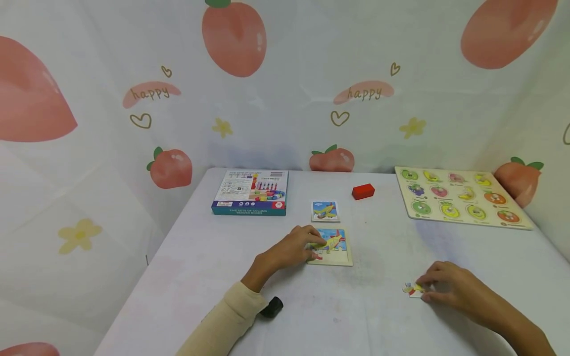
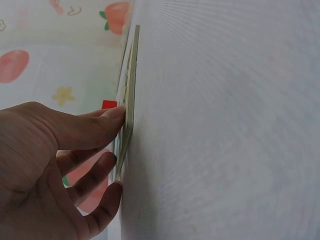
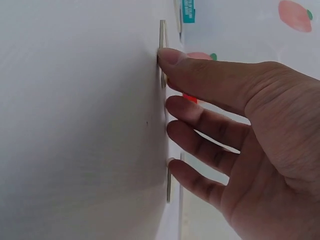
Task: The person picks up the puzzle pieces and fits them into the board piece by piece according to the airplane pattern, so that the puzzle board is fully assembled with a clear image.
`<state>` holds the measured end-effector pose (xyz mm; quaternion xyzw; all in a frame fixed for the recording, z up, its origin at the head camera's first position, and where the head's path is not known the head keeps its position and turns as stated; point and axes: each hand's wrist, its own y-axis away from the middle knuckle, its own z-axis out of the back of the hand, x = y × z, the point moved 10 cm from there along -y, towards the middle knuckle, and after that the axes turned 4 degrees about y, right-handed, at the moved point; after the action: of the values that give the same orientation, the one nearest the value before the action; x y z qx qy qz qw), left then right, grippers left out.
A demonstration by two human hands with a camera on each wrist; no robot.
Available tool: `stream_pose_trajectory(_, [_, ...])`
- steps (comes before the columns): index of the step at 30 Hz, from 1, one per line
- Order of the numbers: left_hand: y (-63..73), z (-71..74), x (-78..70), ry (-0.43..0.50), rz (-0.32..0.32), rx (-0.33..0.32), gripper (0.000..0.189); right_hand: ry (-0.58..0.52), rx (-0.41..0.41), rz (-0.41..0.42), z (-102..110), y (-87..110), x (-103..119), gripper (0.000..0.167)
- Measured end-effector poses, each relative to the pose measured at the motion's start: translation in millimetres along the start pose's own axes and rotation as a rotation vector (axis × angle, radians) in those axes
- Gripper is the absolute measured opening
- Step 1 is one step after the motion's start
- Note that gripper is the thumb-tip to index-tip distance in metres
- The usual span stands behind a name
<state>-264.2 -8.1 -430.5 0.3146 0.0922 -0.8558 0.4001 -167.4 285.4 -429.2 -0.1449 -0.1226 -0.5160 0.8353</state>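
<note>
A small wooden jigsaw puzzle (image 1: 343,254) with a yellow airplane picture lies in its frame on the table. My left hand (image 1: 291,247) grips its left side, the thumb near the front corner and the fingers over the picture; the hand covers that side. In the left wrist view the thumb presses on the puzzle (image 2: 131,85) from above. To the right, my right hand (image 1: 454,289) pinches a loose puzzle piece (image 1: 413,290), white, red and yellow, close over the tabletop. Just behind the puzzle is a picture card (image 1: 325,211) with a similar yellow airplane.
A flat bead-set box (image 1: 249,193) lies at the back left. A red block (image 1: 363,192) stands beyond the card, and a fruit puzzle board (image 1: 465,198) is at the back right. A black object (image 1: 272,307) sits beside the left sleeve. Peach-printed cloth (image 1: 285,99) hangs behind.
</note>
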Motion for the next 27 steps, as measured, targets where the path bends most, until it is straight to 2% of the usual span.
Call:
stream_pose_trajectory(4, [-0.4,-1.6,1.9,-0.001,0.004,0.002,0.040,-0.003,-0.054,0.046,1.3,1.8,4.2,0.022])
stream_pose_trajectory(13, [-0.3,-3.7,2.8,-0.003,0.001,0.004,0.040,-0.023,-0.096,0.139,3.9,1.3,12.7,0.026])
stream_pose_trajectory(23, [-0.6,-2.7,2.2,0.002,-0.003,0.001,0.040,0.001,-0.096,0.131,4.8,-2.4,16.2,0.027])
stream_pose_trajectory(27, [-1.4,-1.5,2.3,0.002,-0.006,-0.002,0.040,0.010,-0.043,0.092,3.6,-11.8,18.3,0.020])
